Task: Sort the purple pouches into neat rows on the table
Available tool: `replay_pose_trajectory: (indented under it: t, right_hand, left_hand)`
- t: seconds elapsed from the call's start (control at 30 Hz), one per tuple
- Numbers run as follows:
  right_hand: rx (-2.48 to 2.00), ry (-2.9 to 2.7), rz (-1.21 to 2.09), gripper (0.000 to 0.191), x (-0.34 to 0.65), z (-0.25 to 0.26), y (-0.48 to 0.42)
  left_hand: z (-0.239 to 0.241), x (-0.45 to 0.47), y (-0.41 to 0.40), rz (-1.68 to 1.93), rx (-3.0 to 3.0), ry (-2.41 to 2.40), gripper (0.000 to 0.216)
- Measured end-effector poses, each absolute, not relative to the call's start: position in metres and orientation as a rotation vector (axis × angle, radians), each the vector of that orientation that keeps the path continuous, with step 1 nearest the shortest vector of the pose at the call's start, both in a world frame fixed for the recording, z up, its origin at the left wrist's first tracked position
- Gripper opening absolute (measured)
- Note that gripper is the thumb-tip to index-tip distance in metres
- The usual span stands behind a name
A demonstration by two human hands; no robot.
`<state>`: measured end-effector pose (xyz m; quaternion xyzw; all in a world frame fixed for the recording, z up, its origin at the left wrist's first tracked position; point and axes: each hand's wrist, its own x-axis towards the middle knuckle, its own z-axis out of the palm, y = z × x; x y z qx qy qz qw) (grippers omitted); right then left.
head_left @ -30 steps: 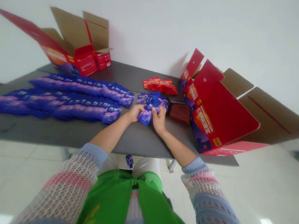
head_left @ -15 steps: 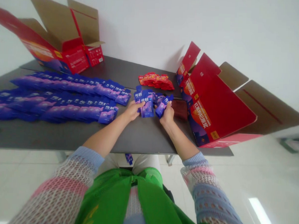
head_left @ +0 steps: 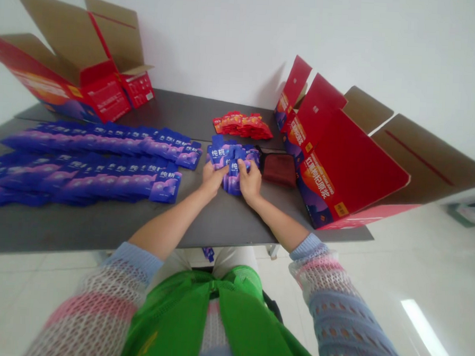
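Several blue-purple pouches with white lettering are gathered between my two hands over the middle of the table. My left hand is closed on their left side, thumb across the front. From the right, my right hand pinches the same bunch, its thumb on the front pouch. More blue pouches show just behind the held ones; whether they are held or lie on the table I cannot tell. To the left, overlapping blue pouches lie in two long rows.
Behind my hands lies a pile of red pouches. A dark red-brown cloth-like item sits right of them. Open red cartons stand at right and back left on the grey table. One blue pouch shows below the table edge.
My right hand has moved left, bringing its pouch against those in my left hand. The hands are now close together. The view has shifted slightly.
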<state>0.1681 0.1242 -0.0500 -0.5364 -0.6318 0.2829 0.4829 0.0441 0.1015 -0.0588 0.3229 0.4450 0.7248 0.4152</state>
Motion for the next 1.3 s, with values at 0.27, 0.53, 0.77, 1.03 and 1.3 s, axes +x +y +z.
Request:
replay_pose_trajectory:
  t: [0.27, 0.53, 0.77, 1.03, 1.3]
  right_hand:
    - [-1.211, -1.444, 0.797, 0.047, 0.165, -0.056, 0.140]
    - [-1.156, -0.991, 1.130, 0.056, 0.172, -0.053, 0.158]
    - [-1.217, -1.371, 0.756, 0.046, 0.164, -0.051, 0.142]
    - [-1.005, -1.470, 0.664, 0.078, 0.166, -0.055, 0.111]
    - [-0.958, -1.581, 0.974, 0.093, 0.159, -0.062, 0.116]
  left_hand:
    - [-0.069, 0.039, 0.109, 1.870, 0.746, 1.187, 0.019]
    - [-0.074, 0.044, 0.110, 1.741, 0.965, 1.367, 0.024]
    - [-0.065, 0.040, 0.095, 1.416, 1.232, 0.966, 0.064]
    - [-0.064, 0.032, 0.086, 1.342, 1.490, 1.148, 0.045]
    - [-0.063, 0.029, 0.085, 1.630, 1.527, 1.662, 0.049]
